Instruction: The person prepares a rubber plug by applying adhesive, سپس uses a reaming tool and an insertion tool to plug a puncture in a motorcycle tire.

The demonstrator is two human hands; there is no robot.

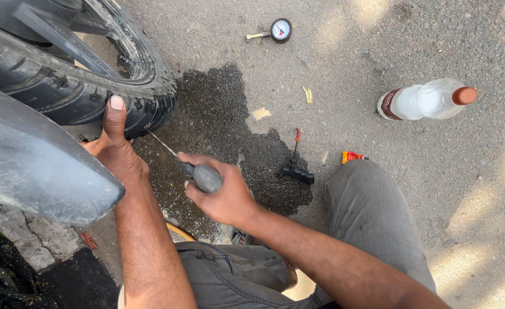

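A black motorcycle tyre fills the upper left, with a grey mudguard in front of it. My left hand rests on the tyre's tread, thumb up against the rubber. My right hand grips the dark round handle of a thin metal probe tool. Its shaft points up and left, and the tip touches the tyre's lower edge.
A dark wet patch spreads over the asphalt. On it lies a black T-handle tool with a red tip. A round pressure gauge lies at the top, a clear plastic bottle at right, a small orange wrapper by my knee.
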